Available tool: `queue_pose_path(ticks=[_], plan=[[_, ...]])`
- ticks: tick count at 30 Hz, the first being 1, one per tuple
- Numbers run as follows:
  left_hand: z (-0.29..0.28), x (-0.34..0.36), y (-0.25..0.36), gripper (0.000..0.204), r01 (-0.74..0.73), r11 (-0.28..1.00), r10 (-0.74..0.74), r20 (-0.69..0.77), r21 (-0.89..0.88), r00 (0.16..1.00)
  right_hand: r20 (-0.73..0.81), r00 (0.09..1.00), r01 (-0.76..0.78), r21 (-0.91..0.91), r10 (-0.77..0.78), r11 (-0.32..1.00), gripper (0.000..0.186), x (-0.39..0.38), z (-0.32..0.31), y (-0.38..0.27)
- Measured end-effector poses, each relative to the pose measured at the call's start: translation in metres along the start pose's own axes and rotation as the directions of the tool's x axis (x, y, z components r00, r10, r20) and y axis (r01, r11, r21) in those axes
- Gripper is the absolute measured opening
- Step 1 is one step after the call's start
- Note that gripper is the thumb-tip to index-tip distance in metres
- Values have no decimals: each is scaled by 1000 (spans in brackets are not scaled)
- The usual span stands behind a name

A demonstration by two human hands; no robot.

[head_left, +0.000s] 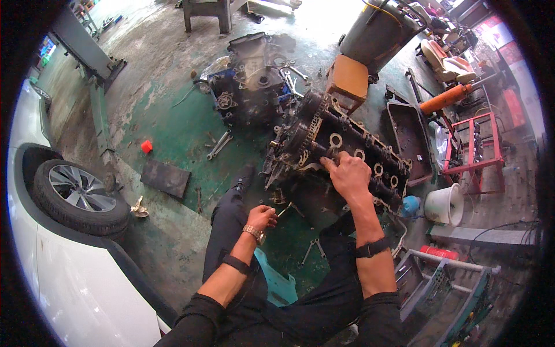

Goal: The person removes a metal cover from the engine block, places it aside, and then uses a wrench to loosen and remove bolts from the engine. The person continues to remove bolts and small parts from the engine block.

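The right hand (348, 173) is laid on the cylinder head (341, 153), its fingers (330, 165) curled down against the camshaft area by the timing chain (315, 124). A small metal tool (283, 211) is pinched in the closed left hand (263, 217), held near the knee. Wrenches (219, 144) are scattered across the green-stained concrete floor (173, 127) of a workshop, beside a white car (63, 254).

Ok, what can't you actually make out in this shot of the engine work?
Head view only:
- Right hand: its fingertips are hidden against the cylinder head, so what they grip is unclear.
- Left hand: closed on a thin metal tool, too small to identify.
- White car: cut off by the left edge.
- Wrenches on the floor: sizes unreadable.
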State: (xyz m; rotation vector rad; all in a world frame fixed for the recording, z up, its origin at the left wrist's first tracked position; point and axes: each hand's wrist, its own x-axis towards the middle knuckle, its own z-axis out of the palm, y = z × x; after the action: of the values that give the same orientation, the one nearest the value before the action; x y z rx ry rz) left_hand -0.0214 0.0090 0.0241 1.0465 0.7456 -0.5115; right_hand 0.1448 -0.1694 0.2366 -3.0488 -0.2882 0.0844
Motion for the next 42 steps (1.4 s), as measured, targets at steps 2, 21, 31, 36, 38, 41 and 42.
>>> queue_pose_path(ticks=[2, 21, 31, 36, 38, 41, 42], plan=[[0, -1, -1, 19, -1, 1000, 1, -4, -9, 1000, -37, 999, 8, 4, -8, 1000, 38, -2, 0, 0], [-1, 4, -9, 13, -108, 989, 111, 26, -99, 993, -43, 998, 32, -47, -34, 998, 34, 0, 9, -2], [1, 3, -8, 14, -6, 999, 4, -38, -39, 999, -91, 996, 3, 99, 6, 995, 33, -4, 2, 0], [1, 0, -3, 19, -31, 998, 29, 34, 53, 999, 14, 1000, 1, -34, -1, 999, 30, -2, 6, -2], [8, -11, 7, 20, -58, 991, 54, 40, 118, 998, 40, 999, -14, -47, 16, 999, 31, 0, 6, -2], [31, -36, 31, 15, -309, 899, 292, 99, 311, 951, 55, 998, -21, -29, 22, 999, 33, 0, 5, 0], [40, -45, 41, 15, -269, 894, 254, 88, 359, 963, 56, 998, -15, -12, 16, 1000, 34, -1, 4, 1]])
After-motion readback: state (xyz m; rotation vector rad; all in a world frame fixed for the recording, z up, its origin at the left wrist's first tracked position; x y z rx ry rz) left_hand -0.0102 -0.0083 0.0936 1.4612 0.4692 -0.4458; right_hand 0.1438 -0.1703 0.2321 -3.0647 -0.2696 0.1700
